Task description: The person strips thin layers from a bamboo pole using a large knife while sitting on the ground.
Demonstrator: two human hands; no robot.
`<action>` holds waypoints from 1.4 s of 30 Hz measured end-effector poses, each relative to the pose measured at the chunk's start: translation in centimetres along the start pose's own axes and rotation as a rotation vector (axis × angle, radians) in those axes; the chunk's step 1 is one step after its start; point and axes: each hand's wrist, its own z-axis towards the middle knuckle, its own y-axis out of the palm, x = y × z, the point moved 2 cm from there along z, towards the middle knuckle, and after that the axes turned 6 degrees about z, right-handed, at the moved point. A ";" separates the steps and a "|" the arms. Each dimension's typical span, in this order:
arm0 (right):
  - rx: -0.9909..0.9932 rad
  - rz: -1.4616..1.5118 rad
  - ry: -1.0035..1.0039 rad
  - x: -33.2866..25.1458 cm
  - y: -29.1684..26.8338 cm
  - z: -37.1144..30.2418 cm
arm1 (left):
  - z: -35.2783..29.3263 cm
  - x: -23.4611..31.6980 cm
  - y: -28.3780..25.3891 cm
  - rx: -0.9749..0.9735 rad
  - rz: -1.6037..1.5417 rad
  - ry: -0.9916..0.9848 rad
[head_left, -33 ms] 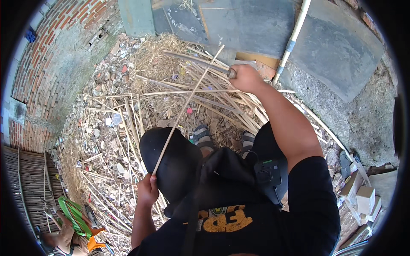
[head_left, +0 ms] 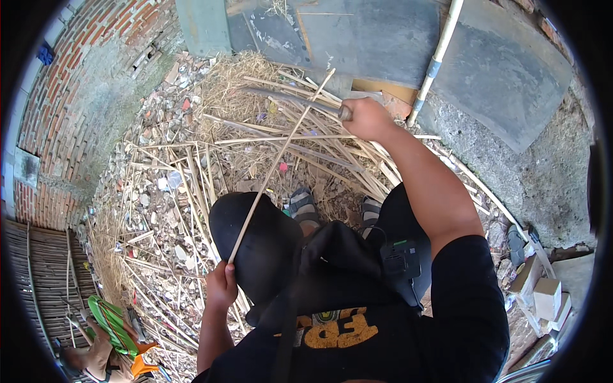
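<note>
The fingers of the left hand (head_left: 221, 285) are closed around the near end of a thin pale stick (head_left: 274, 167). The fingers of the right hand (head_left: 368, 119) are wrapped around the handle of a long knife (head_left: 287, 97), its blade pointing left. The stick slants up and to the right, past the bent left knee (head_left: 239, 214), and crosses the blade near its far end; whether they touch, I cannot tell. Below lie many loose split sticks (head_left: 335, 135), in front of the sandals (head_left: 302, 203), with dry straw (head_left: 233, 80) and rubble (head_left: 147, 198) around them. Farther out, grey boards (head_left: 377, 38) and a pale pole (head_left: 440, 48) lean at the top, a brick wall (head_left: 96, 57) stands at the left, and white boxes (head_left: 547, 299) sit at the right. Another person (head_left: 97, 360) is at the lower left, beside a green object (head_left: 113, 324).
</note>
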 end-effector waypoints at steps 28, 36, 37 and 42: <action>0.013 0.006 -0.040 -0.8 -1.4 -0.7 | -0.5 -0.4 0.8 0.093 0.043 -0.022; 0.174 -0.039 0.191 4.1 -2.4 0.0 | -1.3 0.2 0.1 0.141 0.136 -0.029; 0.203 -0.021 0.255 4.7 -2.9 -0.1 | -1.3 0.3 -0.3 0.127 0.137 -0.036; 0.227 0.160 0.338 3.4 -4.1 -0.8 | -1.6 -0.1 -0.9 0.138 0.108 -0.044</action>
